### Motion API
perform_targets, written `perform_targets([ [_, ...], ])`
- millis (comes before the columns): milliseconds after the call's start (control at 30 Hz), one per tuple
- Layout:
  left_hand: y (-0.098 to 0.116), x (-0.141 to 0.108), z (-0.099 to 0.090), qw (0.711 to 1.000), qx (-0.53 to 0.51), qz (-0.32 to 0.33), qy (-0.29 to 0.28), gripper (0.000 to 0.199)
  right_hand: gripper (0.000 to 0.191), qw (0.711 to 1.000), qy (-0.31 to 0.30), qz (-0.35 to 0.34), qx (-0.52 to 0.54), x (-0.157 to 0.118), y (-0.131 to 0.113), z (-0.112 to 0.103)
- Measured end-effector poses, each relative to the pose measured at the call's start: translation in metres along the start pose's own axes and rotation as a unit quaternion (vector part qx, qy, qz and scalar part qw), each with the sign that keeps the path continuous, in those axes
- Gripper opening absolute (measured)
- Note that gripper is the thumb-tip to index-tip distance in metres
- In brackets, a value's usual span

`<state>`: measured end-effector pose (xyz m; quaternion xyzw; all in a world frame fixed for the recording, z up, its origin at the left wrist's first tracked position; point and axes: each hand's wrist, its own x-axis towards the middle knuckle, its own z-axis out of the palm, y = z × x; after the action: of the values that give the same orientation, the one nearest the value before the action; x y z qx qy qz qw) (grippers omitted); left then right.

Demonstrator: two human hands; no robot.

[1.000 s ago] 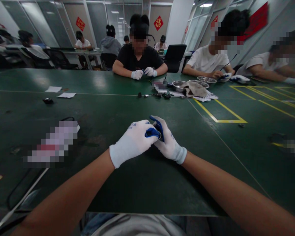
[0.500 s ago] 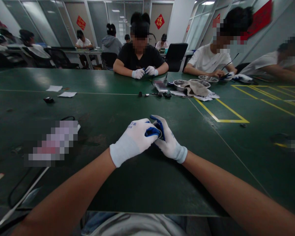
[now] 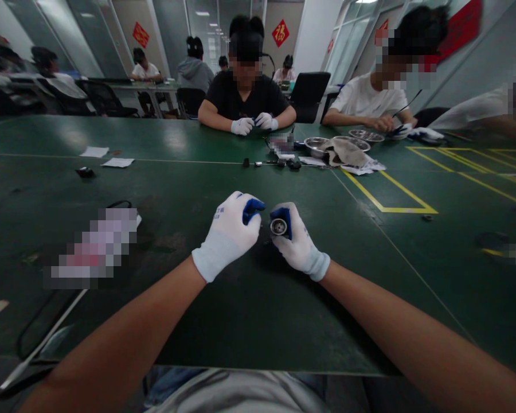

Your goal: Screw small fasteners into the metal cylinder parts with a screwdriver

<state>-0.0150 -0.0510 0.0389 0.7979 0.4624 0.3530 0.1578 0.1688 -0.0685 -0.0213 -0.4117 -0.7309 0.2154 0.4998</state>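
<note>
Both of my hands wear white gloves with blue palms and fingertips, held low over the green table (image 3: 206,327). In my right hand (image 3: 298,241) sits a small round metal part (image 3: 278,227), gripped between thumb and fingers. Its open end faces me, showing a bright ring and a dark inside with fine details that are too small to name. Just left of it, a narrow gap away, my left hand (image 3: 236,221) has its fingers curled in toward the thumb. Whatever those fingers may hold is hidden.
Left lies a blurred-out pale package (image 3: 101,241) with a cable and a white stick (image 3: 43,341). Across the table are small black parts (image 3: 288,164), metal bowls (image 3: 316,146) and a grey cloth (image 3: 348,154). Co-workers (image 3: 245,100) sit opposite. Yellow tape (image 3: 408,210) marks the right side.
My left hand has pulled away to the left from the round metal part, which both hands were touching. The part's open end now shows in my right hand.
</note>
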Motion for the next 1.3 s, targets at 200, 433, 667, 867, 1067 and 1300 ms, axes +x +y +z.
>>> perform_targets([
  [200, -0.036, 0.005, 0.013, 0.986, 0.08, -0.006, -0.147, 0.024, 0.029, 0.993, 0.089, 0.071, -0.024, 0.002, 0.007, 0.002],
  [433, -0.038, 0.013, 0.027, 0.977, 0.119, -0.014, -0.179, 0.02, 0.025, 0.992, 0.104, 0.068, -0.012, 0.006, 0.008, 0.004],
  [667, -0.03, 0.011, 0.011, 0.995, -0.008, -0.009, -0.104, 0.017, 0.023, 0.996, 0.076, 0.045, 0.021, 0.003, 0.008, 0.003],
  [867, -0.009, 0.006, -0.007, 0.98, -0.184, 0.009, -0.07, 0.027, 0.014, 0.999, 0.049, 0.009, -0.019, 0.004, 0.002, 0.003],
  [1067, -0.002, 0.001, -0.006, 0.978, -0.18, 0.048, -0.096, 0.017, 0.01, 1.0, 0.018, 0.011, -0.016, 0.005, -0.007, 0.002],
  [1300, 0.0, 0.0, -0.001, 0.984, -0.133, 0.066, -0.095, 0.008, 0.011, 0.999, 0.019, -0.022, -0.028, 0.005, -0.007, 0.005],
])
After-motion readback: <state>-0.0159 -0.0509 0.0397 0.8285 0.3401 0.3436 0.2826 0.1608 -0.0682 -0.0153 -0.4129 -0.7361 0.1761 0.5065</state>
